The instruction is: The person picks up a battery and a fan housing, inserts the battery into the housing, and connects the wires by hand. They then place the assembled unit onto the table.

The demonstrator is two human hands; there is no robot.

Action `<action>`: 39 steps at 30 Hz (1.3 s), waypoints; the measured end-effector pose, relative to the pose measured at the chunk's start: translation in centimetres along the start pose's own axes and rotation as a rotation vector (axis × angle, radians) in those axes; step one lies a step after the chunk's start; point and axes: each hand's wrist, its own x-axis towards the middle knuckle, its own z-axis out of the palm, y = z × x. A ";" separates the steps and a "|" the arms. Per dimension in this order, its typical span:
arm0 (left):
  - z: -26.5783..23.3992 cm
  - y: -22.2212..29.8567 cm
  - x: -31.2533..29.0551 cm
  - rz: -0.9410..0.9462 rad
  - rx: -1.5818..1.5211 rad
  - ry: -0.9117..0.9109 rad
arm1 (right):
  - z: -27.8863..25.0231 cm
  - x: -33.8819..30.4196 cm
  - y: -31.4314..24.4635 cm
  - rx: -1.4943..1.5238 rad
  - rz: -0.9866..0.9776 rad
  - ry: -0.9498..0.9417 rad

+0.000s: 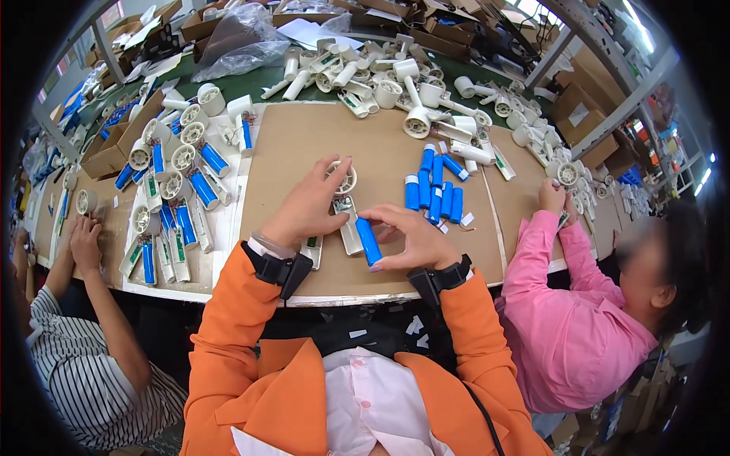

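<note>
My left hand [308,204] rests over a white handheld-fan housing [349,228], its fingers on the round head and its thumb beside the handle. The handle is open, and a small circuit part shows near its top. Between the thumb and fingers of my right hand [414,237] is a blue cylindrical battery [369,242], held at a slant along the handle's right side. Whether the battery touches the handle, I cannot tell. Another white handle piece with a green board [311,254] lies partly under my left wrist.
Several loose blue batteries [436,186] lie right of my hands. Fan housings with batteries [182,194] crowd the left side; white housings [380,80] are heaped at the back. Co-workers sit on both sides, one in a pink sleeve [532,247]. Brown cardboard [296,125] covers the table.
</note>
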 end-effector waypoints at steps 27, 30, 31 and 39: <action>-2.0 -1.1 -0.4 0.112 -0.118 -0.193 | 1.1 2.1 -0.2 -0.171 -0.053 0.095; -2.1 -1.2 -0.4 0.089 -0.157 -0.242 | 1.3 2.5 -0.4 -0.195 -0.072 0.073; -1.9 -1.5 -0.4 0.117 -0.129 -0.227 | 1.3 2.6 -0.4 -0.206 -0.081 0.062; -2.0 -1.6 -0.4 0.130 -0.094 -0.251 | 1.4 3.0 -0.5 -0.250 -0.109 0.051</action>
